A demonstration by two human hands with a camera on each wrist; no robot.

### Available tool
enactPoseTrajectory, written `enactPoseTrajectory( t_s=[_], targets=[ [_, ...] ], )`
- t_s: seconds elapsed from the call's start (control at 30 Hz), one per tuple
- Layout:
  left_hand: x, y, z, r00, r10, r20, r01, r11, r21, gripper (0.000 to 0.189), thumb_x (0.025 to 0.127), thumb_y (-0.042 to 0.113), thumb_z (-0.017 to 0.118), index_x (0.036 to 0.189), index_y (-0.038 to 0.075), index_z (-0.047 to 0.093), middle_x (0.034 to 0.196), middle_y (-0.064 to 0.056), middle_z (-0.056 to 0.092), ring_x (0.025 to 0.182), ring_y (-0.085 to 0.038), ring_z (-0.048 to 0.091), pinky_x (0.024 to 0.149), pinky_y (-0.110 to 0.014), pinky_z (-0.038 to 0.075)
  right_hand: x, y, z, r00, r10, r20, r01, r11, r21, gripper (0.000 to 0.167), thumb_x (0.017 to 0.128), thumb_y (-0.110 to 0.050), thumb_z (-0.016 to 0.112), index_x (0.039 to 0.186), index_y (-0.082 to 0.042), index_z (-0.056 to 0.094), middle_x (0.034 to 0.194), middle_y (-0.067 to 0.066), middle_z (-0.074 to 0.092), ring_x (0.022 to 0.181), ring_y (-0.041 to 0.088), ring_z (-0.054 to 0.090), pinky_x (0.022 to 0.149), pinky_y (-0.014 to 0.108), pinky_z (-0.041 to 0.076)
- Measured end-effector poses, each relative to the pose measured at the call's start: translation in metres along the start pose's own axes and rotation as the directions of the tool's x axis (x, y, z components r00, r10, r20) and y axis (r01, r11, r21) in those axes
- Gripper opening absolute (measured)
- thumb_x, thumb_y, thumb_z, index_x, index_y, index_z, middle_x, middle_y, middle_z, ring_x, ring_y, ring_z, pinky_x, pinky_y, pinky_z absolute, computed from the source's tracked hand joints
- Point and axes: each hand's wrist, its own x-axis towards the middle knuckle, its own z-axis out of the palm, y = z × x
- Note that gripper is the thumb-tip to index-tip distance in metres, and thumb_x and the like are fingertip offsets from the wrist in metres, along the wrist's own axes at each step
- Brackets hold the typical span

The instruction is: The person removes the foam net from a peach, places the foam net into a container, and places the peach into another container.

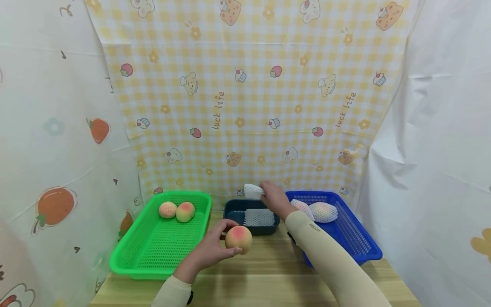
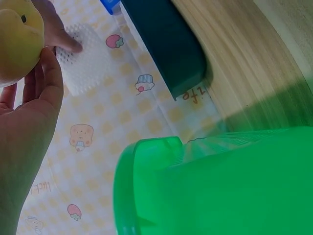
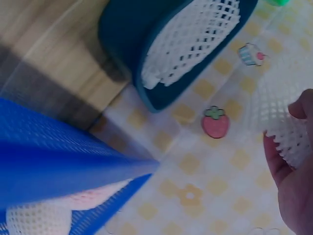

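My left hand (image 1: 216, 245) grips a peach (image 1: 239, 239) between thumb and fingers, held up in front of the dark teal bin. The peach (image 2: 17, 39) also shows in the left wrist view, at the upper left. My right hand (image 1: 277, 197) pinches a white foam net sleeve (image 1: 252, 191) above the bin's back rim. In the right wrist view the sleeve (image 3: 288, 132) hangs from thumb and fingers. Inside the dark teal bin (image 1: 251, 230) lie more white foam nets (image 1: 259, 217).
A green basket (image 1: 161, 273) at left holds two peaches (image 1: 186, 212). At right, a blue basket (image 1: 360, 238) holds net-wrapped peaches (image 1: 324, 212), partly behind the right sleeve. All stand on a wooden table (image 1: 268, 281) before a checked cloth backdrop (image 1: 253, 94).
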Motion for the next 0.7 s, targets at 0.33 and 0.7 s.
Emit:
enactPoseTrajectory(
  t_s=[0.33, 0.7],
  targets=[
    [0.004, 0.0, -0.001, 1.0, 0.007, 0.001, -0.007, 1.0, -0.008, 0.061, 0.09, 0.039, 0.093, 0.139, 0.02, 0.061, 0.134, 0.001, 0.063, 0.119, -0.02, 0.063, 0.103, -0.05, 0.057, 0.011, 0.016, 0.024, 0.997, 0.023, -0.074, -0.025, 0.999, -0.027, 0.022, 0.1, -0.004, 0.08, 0.116, -0.011, 0.067, 0.109, 0.005, 0.065, 0.095, 0.024, 0.064, 0.086, 0.043, 0.06],
    [0.001, 0.001, 0.0, 1.0, 0.014, 0.011, -0.014, 1.0, -0.007, 0.061, 0.09, 0.038, 0.094, 0.138, 0.019, 0.061, 0.132, 0.002, 0.063, 0.119, -0.019, 0.063, 0.101, -0.04, 0.058, 0.007, 0.026, 0.071, 0.994, -0.093, -0.065, 0.08, 0.981, -0.179, 0.023, 0.097, -0.003, 0.084, 0.111, -0.011, 0.068, 0.107, 0.006, 0.061, 0.092, 0.025, 0.062, 0.078, 0.04, 0.058]
  ],
)
